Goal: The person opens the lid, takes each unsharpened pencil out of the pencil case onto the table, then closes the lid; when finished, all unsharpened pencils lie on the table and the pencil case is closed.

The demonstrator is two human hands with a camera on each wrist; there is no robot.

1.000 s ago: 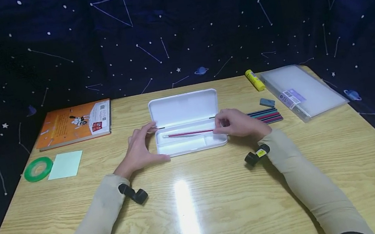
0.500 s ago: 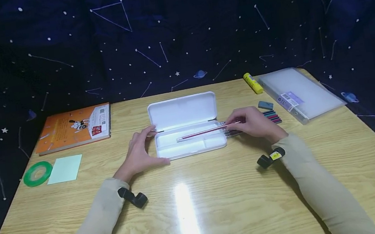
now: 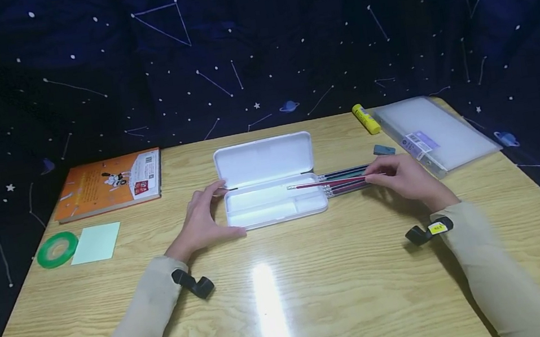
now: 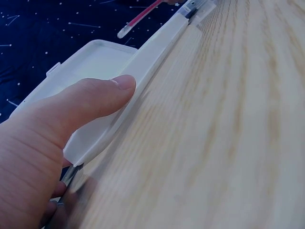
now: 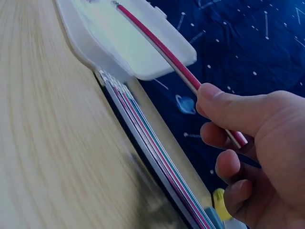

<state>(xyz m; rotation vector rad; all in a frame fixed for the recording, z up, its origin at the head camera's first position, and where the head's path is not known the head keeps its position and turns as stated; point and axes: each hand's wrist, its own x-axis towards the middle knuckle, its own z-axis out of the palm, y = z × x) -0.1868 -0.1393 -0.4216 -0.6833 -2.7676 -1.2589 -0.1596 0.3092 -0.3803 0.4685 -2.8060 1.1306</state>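
Observation:
A white pencil case [image 3: 265, 160] stands open in the middle of the table, its lid tilted up at the back. My left hand [image 3: 198, 219] grips its left end, thumb [image 4: 107, 93] along the front wall and fingers round behind, partly hidden. Between thumb and fingertips my right hand [image 3: 403, 178] pinches a red pencil [image 3: 328, 183], which points left. Its metal-ended tip reaches over the case's right part, raised above it. Below the pencil, several dark, green and red pencils [image 5: 147, 148] lie side by side on the table, their ends at the case's right side.
Behind the right hand lie a blue eraser [image 3: 383, 149], a yellow glue stick [image 3: 366, 119] and a clear plastic folder [image 3: 441, 131]. On the left are an orange book [image 3: 92, 183], a roll of green tape [image 3: 41, 254] and a pale green paper pad [image 3: 96, 243].
My right hand has moved right with the red pencil, drawing it from over the case to above the other pencils. The left hand keeps its place on the case.

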